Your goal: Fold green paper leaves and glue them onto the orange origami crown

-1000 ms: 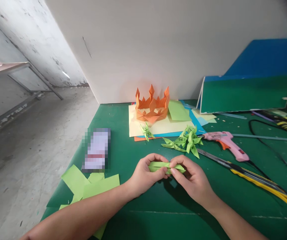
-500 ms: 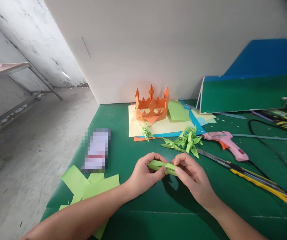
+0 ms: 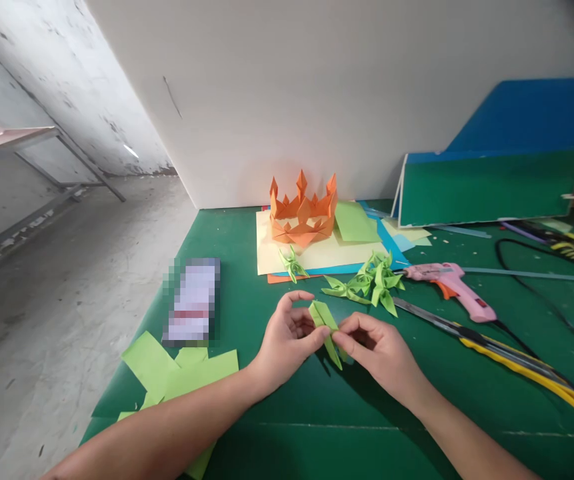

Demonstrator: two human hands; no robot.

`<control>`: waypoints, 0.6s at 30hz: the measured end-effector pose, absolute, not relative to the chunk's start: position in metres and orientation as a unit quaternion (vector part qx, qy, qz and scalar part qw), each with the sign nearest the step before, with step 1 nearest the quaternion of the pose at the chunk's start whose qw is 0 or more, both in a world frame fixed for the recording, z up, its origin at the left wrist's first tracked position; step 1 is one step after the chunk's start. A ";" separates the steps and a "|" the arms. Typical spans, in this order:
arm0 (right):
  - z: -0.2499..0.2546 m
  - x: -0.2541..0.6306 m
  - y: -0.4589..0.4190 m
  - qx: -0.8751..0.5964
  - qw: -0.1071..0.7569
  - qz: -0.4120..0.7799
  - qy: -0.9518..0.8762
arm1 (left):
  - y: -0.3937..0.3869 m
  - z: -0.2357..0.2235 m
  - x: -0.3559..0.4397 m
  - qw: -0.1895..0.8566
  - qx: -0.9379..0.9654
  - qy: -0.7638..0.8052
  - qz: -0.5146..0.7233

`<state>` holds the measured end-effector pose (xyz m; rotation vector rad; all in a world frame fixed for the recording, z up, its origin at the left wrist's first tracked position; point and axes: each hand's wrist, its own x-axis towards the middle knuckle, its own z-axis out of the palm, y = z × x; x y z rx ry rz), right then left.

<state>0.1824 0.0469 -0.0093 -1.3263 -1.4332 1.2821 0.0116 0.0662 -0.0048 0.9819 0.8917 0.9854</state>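
A folded strip of light green paper (image 3: pixel 324 321) is held between my two hands just above the table. My left hand (image 3: pixel 289 337) pinches its left side with the thumb in front, the index finger raised off it. At its right edge, my right hand (image 3: pixel 379 350) grips it between thumb and fingertips. Beyond the hands lie several folded green paper pieces (image 3: pixel 381 280) in a cluster, and one more folded green piece (image 3: pixel 293 264) rests apart to the left. Behind them an orange paper crown (image 3: pixel 301 230) stands on cream paper (image 3: pixel 267 257).
To the right are a pink glue gun (image 3: pixel 451 283) with its cord and a yellow utility knife (image 3: pixel 511 360), blade toward the hands. A pixelated phone-like object (image 3: pixel 194 300) and loose green paper sheets (image 3: pixel 191 373) lie left on the green table (image 3: pixel 237 233). A white panel (image 3: pixel 277 100) rises behind.
The folded green paper has turned from lying crosswise to a steep slant. My left index finger has lifted away from it, and my right hand has shifted its grip slightly.
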 end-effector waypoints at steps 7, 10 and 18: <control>-0.012 0.174 0.041 -0.518 0.449 0.521 -0.509 | 0.065 -0.007 0.012 0.713 0.419 0.353 0.438; -0.011 0.172 0.041 -0.524 0.443 0.521 -0.507 | 0.064 -0.007 0.012 0.710 0.425 0.356 0.434; -0.010 0.171 0.041 -0.519 0.389 0.518 -0.557 | 0.057 -0.010 0.013 0.661 0.474 0.369 0.449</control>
